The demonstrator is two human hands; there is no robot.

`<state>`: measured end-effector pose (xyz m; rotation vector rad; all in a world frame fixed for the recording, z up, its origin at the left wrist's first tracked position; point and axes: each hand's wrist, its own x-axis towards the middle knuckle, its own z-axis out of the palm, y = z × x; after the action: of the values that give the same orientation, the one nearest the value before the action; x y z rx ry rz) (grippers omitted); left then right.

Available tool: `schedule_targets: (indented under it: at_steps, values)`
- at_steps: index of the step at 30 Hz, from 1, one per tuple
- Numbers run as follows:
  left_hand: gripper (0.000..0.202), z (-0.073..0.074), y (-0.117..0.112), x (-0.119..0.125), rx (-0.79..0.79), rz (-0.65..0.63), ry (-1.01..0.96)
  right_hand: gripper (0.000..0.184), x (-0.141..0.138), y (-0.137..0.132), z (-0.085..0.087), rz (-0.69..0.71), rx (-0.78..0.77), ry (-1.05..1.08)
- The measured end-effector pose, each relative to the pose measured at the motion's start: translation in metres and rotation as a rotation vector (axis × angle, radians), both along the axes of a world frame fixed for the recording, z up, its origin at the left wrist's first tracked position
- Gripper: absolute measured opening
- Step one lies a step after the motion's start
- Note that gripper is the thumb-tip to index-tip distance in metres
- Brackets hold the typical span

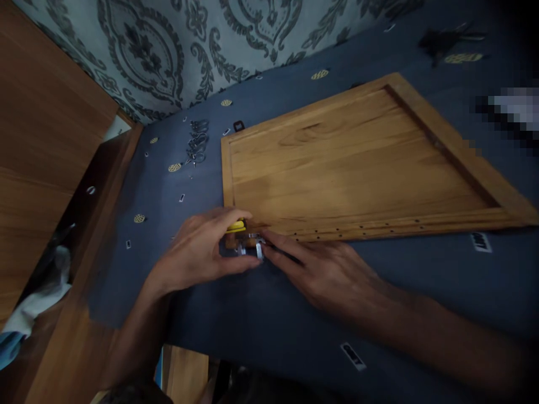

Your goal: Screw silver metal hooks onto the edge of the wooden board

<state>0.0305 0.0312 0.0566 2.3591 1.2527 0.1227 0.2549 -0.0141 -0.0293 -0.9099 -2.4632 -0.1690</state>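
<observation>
A wooden framed panel (337,168) lies on the blue patterned cloth, with a row of small dark holes along its near edge. At its near left corner, my left hand (196,247) curls with fingertips and thumb around a shiny metal fitting (258,250). A small yellow-and-black object (236,226) shows under the index finger of that hand; its kind is unclear. From the right, my right hand (324,272) reaches in with its index and middle fingertips against the metal fitting. Its thumb is hidden. Fingers partly cover the fitting and the panel's corner.
Several metal pieces (197,143) lie beyond my left hand. A dark ring-shaped piece (238,125) sits by the panel's far left corner. Dark tools (446,42) lie at the back right. Wooden furniture (37,134) borders the left side, with a pale cloth (40,306) near it.
</observation>
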Motion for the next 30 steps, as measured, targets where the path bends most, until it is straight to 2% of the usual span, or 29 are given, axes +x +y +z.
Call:
schedule_targets:
  at_steps: [4,8,11,16,20,24,30]
  values:
    - [0.052,-0.005,-0.001,0.007,0.064,-0.059,0.175,0.043,-0.001,0.000,0.000,-0.008,-0.003,-0.003]
    - [0.051,-0.009,-0.004,0.011,0.103,-0.082,0.272,0.040,-0.001,0.000,-0.001,0.002,0.007,0.018]
    - [0.045,-0.011,-0.005,0.011,0.114,-0.102,0.268,0.036,-0.001,0.000,-0.001,0.006,0.007,0.027]
    - [0.037,-0.013,-0.005,0.010,0.075,-0.114,0.214,0.040,-0.003,-0.002,-0.001,-0.039,-0.001,0.016]
    - [0.033,-0.013,-0.004,0.012,0.043,-0.102,0.184,0.041,-0.003,-0.002,-0.001,-0.022,0.007,0.014]
    - [0.033,-0.012,-0.001,0.014,-0.011,-0.075,0.187,0.035,0.002,-0.001,0.000,0.001,0.046,0.114]
    - [0.035,-0.011,0.000,0.014,-0.056,-0.053,0.162,0.033,0.010,0.001,0.009,-0.045,0.098,0.250]
